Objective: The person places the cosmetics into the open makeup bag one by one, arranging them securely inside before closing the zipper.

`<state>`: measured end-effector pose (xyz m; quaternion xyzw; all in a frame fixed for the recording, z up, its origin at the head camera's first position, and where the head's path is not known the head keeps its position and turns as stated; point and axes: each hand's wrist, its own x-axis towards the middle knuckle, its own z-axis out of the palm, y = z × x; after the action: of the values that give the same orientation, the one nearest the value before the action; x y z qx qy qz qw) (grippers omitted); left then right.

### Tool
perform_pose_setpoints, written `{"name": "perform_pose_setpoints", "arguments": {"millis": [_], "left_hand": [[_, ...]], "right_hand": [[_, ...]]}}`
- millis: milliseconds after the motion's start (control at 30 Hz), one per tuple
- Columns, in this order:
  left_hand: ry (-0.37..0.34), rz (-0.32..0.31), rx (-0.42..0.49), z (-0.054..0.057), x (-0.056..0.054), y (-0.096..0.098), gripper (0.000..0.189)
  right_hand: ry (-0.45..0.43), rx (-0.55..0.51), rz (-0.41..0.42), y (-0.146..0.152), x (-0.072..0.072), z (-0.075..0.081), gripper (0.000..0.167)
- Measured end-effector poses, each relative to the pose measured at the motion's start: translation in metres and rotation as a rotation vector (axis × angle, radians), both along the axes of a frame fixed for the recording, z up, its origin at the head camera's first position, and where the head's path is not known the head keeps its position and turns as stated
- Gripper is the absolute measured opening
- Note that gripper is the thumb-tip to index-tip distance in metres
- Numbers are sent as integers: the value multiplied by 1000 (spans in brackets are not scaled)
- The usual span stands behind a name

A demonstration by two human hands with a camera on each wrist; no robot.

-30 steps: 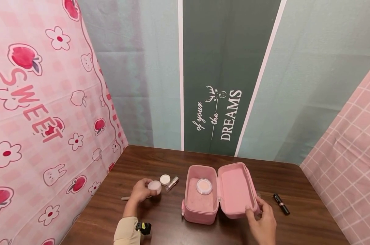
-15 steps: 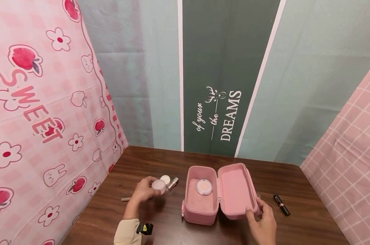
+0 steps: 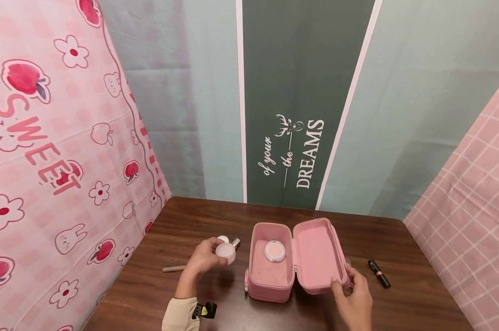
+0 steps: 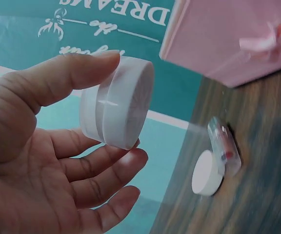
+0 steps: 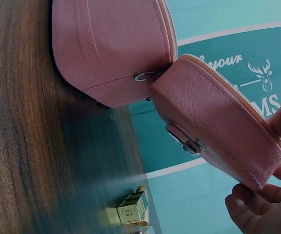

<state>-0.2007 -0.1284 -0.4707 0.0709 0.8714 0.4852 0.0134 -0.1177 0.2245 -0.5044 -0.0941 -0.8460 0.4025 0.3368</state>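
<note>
My left hand [image 3: 203,258] pinches a small round whitish jar [image 3: 225,253] between thumb and fingers, just above the table and left of the pink case. In the left wrist view the jar [image 4: 118,102] is tilted on its side, thumb on top. The pink cosmetic case [image 3: 270,294] stands with its lid [image 3: 319,253] swung out to the right. A round clear-rimmed compact [image 3: 275,251] lies inside it. My right hand [image 3: 354,299] grips the lid's near right corner; the right wrist view shows thumb and fingers around the lid's edge [image 5: 218,112].
Behind my left hand lie a white round tub [image 4: 208,173] and a clear lipstick tube [image 4: 224,146], partly covered in the head view. A thin greyish stick [image 3: 172,269] lies at the left. A black tube [image 3: 379,273] lies right of the lid.
My left hand has carried the jar rightward, closer to the case, now partly covering the white tub and lipstick tube. The right hand stays on the lid.
</note>
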Motion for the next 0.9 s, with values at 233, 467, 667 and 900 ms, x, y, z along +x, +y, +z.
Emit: {"name": "perform_pose_setpoints", "arguments": {"millis": [233,467,667,900], "left_hand": [[-6,-23,48,2,1,15,52],[-6,-17,42,4,3,26,48],[7,-38,54,8,3,35,52],[-4,-65,111,7,4,48,50]], "right_hand": [[10,-1,11,2,0,-1,44],[4,-4,17,4,-1,-2,45],[18,4,17,4,-2,-1,45],[17,4,35,3,0,3,44]]}}
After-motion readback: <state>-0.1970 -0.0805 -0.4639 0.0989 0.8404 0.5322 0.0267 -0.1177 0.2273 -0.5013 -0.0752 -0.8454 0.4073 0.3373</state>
